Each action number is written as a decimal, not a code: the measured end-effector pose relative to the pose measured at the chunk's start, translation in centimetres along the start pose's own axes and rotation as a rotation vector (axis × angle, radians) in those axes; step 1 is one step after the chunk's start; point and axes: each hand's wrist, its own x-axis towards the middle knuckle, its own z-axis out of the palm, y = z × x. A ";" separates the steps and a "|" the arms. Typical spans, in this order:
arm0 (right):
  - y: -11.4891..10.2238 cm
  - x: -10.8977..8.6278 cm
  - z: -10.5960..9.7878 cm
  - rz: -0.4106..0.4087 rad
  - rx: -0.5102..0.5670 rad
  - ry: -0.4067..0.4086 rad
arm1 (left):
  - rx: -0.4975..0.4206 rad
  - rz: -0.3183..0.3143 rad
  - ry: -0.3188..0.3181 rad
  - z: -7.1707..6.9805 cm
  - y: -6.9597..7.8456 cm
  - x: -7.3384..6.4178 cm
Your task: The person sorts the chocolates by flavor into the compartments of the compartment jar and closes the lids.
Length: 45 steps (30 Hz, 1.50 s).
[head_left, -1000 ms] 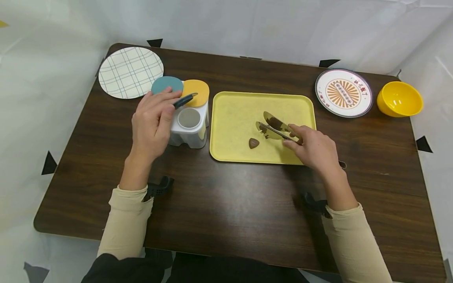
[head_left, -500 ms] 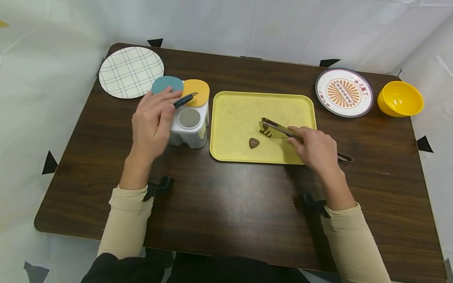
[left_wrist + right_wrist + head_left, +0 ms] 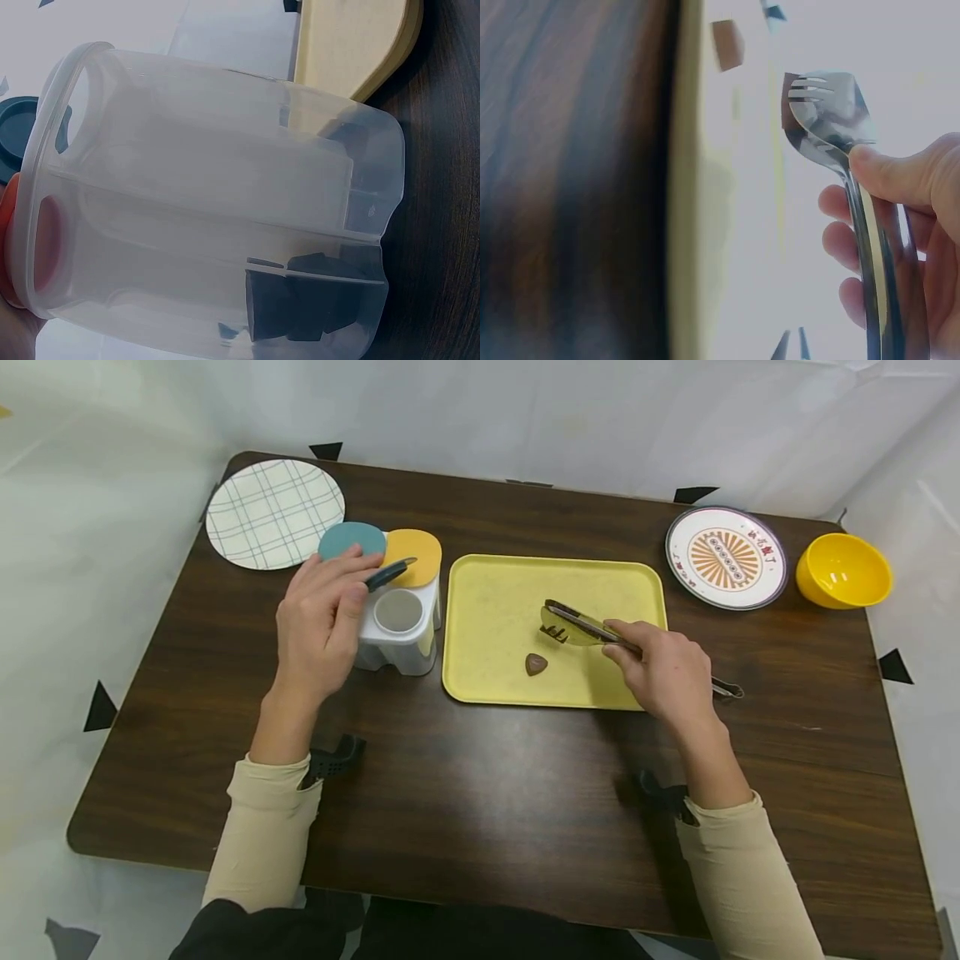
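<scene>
My left hand [image 3: 318, 622] lies over a storage box [image 3: 411, 656] with several round-cornered lids. Its fairly straight fingers rest near the blue lid [image 3: 351, 537], and its thumb is beside a raised dark lid [image 3: 387, 574]. One round opening [image 3: 399, 611] is uncovered. In the left wrist view the box's translucent wall [image 3: 195, 150] fills most of the frame, and dark shapes [image 3: 304, 296] show through it. My right hand [image 3: 663, 672] grips metal tongs [image 3: 832, 120] with their ends together above the tray. A brown piece [image 3: 787, 105], partly hidden, shows at the tong tips.
A yellow tray [image 3: 480, 685] lies mid-table with a small brown chocolate-like piece [image 3: 536, 664] on it. A checked plate [image 3: 273, 514] lies at the far left. At the far right are a patterned plate [image 3: 726, 558] and a yellow bowl [image 3: 845, 570].
The tongs' ends, spread apart a second ago, have come together, and the tongs have shifted slightly left since. My left hand keeps its place on the box. The brown piece on the tray stays put.
</scene>
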 end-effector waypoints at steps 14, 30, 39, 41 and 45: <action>-6.6 0.4 -3.6 -0.290 0.180 0.207 | -0.007 -0.006 0.005 0.2 0.0 0.1; -13.4 3.6 -1.3 -0.521 0.193 0.128 | -0.020 0.005 0.009 0.1 0.1 0.2; -13.8 4.3 -0.2 -0.553 0.185 0.129 | -0.046 -0.003 0.030 0.1 0.2 0.2; -13.9 4.3 -0.2 -0.558 0.177 0.124 | -0.056 -0.004 0.041 0.1 0.3 0.2; -14.0 4.3 -0.2 -0.561 0.162 0.117 | -0.056 -0.005 0.039 0.1 0.3 0.2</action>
